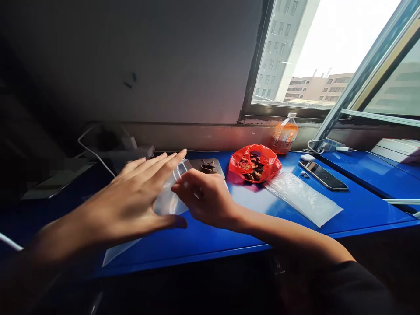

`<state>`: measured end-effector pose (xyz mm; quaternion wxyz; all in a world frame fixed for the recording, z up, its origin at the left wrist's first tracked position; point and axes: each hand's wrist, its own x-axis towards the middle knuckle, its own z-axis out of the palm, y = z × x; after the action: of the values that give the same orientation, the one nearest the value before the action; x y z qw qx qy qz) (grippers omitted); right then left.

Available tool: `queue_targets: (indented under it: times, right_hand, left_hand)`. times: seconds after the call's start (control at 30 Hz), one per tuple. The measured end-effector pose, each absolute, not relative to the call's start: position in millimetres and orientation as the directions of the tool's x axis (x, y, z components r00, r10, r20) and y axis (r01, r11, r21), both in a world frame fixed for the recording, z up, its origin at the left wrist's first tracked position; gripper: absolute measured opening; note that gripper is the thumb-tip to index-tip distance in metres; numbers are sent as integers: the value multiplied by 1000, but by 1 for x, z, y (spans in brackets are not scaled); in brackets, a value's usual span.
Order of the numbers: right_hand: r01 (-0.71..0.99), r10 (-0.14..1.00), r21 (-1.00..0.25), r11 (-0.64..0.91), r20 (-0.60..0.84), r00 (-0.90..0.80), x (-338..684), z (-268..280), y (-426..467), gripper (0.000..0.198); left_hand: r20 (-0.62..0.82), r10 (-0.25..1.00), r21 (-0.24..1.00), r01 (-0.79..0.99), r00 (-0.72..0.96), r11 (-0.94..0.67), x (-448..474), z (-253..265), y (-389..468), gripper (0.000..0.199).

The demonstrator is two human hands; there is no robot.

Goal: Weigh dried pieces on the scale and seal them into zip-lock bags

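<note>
My right hand [211, 197] is closed on the upper edge of a clear plastic bag [169, 199] held above the blue table. Beside it, on the left, my left hand [138, 192] is stretched out with fingers extended and thumb apart; it partly covers the bag, and I cannot tell whether it touches it. Just behind my right hand, a few dark dried pieces [208, 166] rest on a flat grey plate that looks like a small scale [216, 164]. To the right, an open red plastic bag [234, 164] contains many brown dried slices [256, 168].
A stack of clear plastic bags [305, 199] lies right of the red bag. Beyond are a phone [323, 175], an earbud [304, 174] and its white case [307, 157]. An orange drink bottle [285, 134] stands by the window. A white cable [95, 151] runs along the left.
</note>
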<state>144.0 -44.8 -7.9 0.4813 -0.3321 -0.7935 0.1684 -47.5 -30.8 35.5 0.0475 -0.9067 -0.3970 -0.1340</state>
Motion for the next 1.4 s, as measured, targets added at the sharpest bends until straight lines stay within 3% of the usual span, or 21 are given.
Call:
queue_targets:
  times: [0.13,0.23,0.37,0.43,0.57,0.73,0.97,1.4]
  right_hand:
    - [328,560,-465,822,765,-319,161,1,-22,31]
    - [555,583,-446,702,808,-89,192,-4,20,41]
    - [814,762,-235,531,553,-337,216,-25,57,59]
    - [827,786,-155,540,444,-429,213,-33,60,74]
    - [830,796,-131,542,395,-458,193,-38,61,86]
    - [875,853,-164,455,362,-376,184,-42,74,70]
    - [805,765,-97,585,394,-509,180,-52,86,29]
    - [806,751,-134,577,475,-459,176,-50,87,42]
  left_hand:
    - [289,817,164,815,499,-556,-41,33,-36,94]
    - [314,880,226,872,357,-434,-40,42,-26,91]
    - [286,894,355,828,346,-434,-42,43,6,92]
    - [260,895,458,769,363,-446,-46,36,23,95]
    - [286,877,562,674,386,-480,-56,20,40,95]
    - [231,881,723,533,412,-439,-66,15,35,90]
    - [234,877,781,456,420,-427,-68,12,35,90]
    - [241,870,723,518,431,-457,-62,7,33,87]
